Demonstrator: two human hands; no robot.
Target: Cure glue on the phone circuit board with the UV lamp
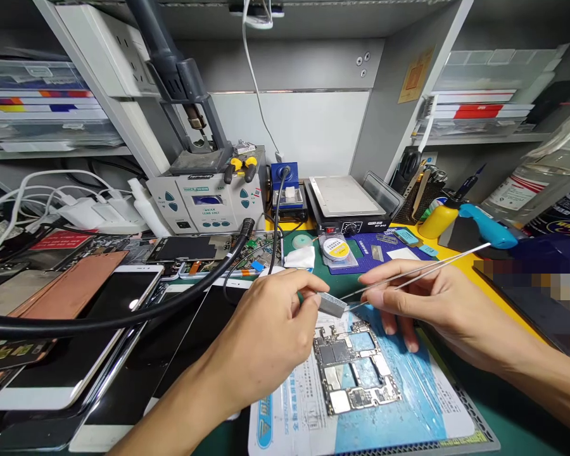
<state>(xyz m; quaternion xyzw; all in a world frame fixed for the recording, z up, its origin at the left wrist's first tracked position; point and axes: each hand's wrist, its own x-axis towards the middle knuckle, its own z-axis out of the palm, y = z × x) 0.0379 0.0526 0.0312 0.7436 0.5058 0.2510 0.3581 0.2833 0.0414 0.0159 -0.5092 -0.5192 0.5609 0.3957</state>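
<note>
My left hand (270, 332) pinches one end of a small grey metal block (333, 306) between thumb and fingertips. From the right, my right hand (420, 297) grips long thin tweezers (444, 263), whose tips reach the block's right end; whether they touch it I cannot tell. Below both hands, a phone circuit board (356, 373) with rectangular cut-outs lies on a blue and white printed sheet (437, 392). My left hand partly covers the board's upper left side.
Stacked phones (123, 304) lie at the left, with a thick black hose (171, 307) crossing over them. Behind stand a hot-air station (209, 202) and a flat heating plate (346, 197). A yellow bottle (437, 218) and a blue-handled tool (489, 225) are at the right.
</note>
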